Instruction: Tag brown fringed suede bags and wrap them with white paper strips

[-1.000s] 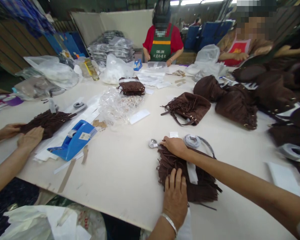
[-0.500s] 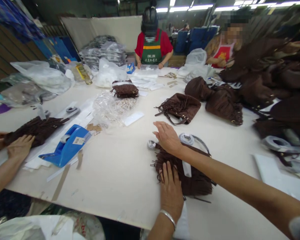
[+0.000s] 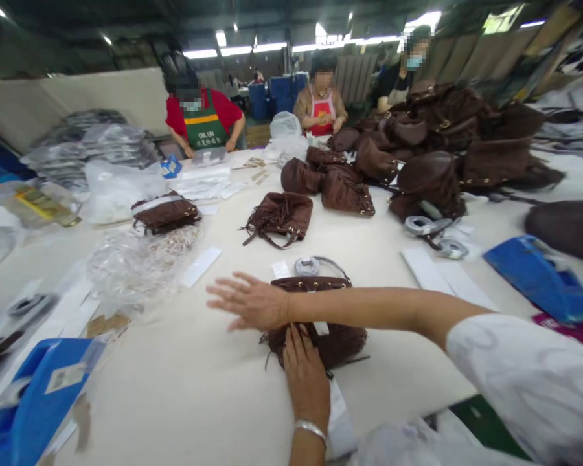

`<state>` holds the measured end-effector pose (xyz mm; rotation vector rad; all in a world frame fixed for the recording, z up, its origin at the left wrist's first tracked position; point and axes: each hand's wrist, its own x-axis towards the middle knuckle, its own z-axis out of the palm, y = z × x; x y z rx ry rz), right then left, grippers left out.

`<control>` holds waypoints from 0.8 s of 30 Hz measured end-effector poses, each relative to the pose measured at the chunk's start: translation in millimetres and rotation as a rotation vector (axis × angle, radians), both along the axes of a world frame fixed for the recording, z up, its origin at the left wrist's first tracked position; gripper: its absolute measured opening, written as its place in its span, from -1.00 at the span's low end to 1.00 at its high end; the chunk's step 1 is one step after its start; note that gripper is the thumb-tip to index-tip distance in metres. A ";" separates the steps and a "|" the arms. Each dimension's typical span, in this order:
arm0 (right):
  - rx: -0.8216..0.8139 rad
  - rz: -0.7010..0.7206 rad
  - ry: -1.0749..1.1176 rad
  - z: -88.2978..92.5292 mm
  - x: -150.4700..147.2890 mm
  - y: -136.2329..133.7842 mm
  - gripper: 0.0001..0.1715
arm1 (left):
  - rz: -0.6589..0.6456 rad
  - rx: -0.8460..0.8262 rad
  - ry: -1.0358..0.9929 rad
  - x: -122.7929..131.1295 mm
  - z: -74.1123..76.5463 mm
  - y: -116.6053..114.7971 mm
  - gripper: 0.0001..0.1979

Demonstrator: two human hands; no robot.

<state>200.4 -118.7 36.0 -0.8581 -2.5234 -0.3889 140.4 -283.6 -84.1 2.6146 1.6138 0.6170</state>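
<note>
My left hand (image 3: 305, 369), with a silver bangle at its wrist, lies with fingers stretched on the front of a dark brown fringed handbag (image 3: 342, 346). My right hand (image 3: 247, 301) is held above the table at the bag's left, fingers spread and nothing in them. The right forearm crosses over the bag and hides its middle. Gold eyelets line the bag's upper edge, and a white strip shows on its front. Behind it lies a grey wrapped ring (image 3: 307, 265) with a strap curving from it. White sheet material (image 3: 339, 414) sticks out below the bag.
Blue tape dispensers stand at the left (image 3: 43, 395) and right (image 3: 547, 275). Another fringed bag (image 3: 284, 217) lies ahead, before a heap of brown bags (image 3: 418, 129). Clear plastic (image 3: 126, 265) and a wrapped bag (image 3: 168, 212) are at left. Three people (image 3: 206, 123) are across the table.
The view has swung right, so another person's hands at the left are out of frame. My right hand has moved left off the bag, fingers spreading; my left hand stays on it.
</note>
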 end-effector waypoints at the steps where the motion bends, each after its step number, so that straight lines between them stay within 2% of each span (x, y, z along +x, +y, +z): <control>1: 0.004 -0.125 0.141 24.9 16.5 -7.1 -0.27 | -0.005 -0.016 0.002 -0.1 2.3 -0.2 -0.49; 2: 0.005 -0.250 0.290 43.8 34.4 -16.2 -0.27 | -0.004 -0.034 0.004 -0.2 3.7 -0.4 -0.48; 3: 0.012 -0.359 0.433 54.0 52.7 -27.9 -0.30 | -0.001 -0.050 0.005 -0.4 4.5 -0.7 -0.48; 4: 0.017 -0.452 0.549 53.8 69.8 -42.6 -0.34 | 0.001 -0.062 0.008 -0.4 4.8 -0.8 -0.47; 5: 0.008 -0.542 0.631 43.1 84.6 -60.4 -0.37 | 0.003 -0.071 0.012 -0.5 4.7 -0.9 -0.46; 7: -0.034 -0.649 0.654 -3.4 104.0 -100.5 -0.36 | -0.002 -0.073 0.015 -0.9 4.0 -0.8 -0.44; 9: -0.141 -0.599 0.491 -62.2 111.2 -135.5 -0.37 | -0.022 -0.063 0.018 -1.9 3.5 -0.7 -0.43; 10: -0.175 -0.622 0.456 -87.2 112.6 -147.4 -0.38 | -0.029 -0.055 0.019 -2.6 3.5 -0.6 -0.42; 11: -0.204 -0.628 0.432 -105.5 114.3 -154.9 -0.38 | -0.034 -0.047 0.022 -3.6 3.8 -0.4 -0.42; 12: -0.226 -0.639 0.429 -115.7 117.5 -158.1 -0.39 | -0.037 -0.040 0.025 -4.7 4.3 -0.3 -0.42; 14: -0.232 -0.676 0.479 -113.3 131.1 -154.5 -0.39 | -0.049 -0.020 0.029 -7.1 6.6 -0.2 -0.42; 17: -0.205 -0.774 0.537 -79.5 165.3 -136.1 -0.49 | -0.073 0.038 0.043 -10.4 13.8 -1.3 -0.45; 19: -0.258 -0.798 0.411 -61.4 187.2 -120.8 -0.55 | -0.083 0.113 0.063 -11.3 22.6 -3.3 -0.48; 22: -0.401 -0.748 0.163 -58.8 205.2 -100.5 -0.53 | -0.179 0.202 0.135 -7.4 43.2 -6.8 -0.50; 24: -0.443 -0.734 0.115 -67.3 208.0 -91.5 -0.49 | -0.334 0.207 0.202 0.6 59.7 -8.3 -0.51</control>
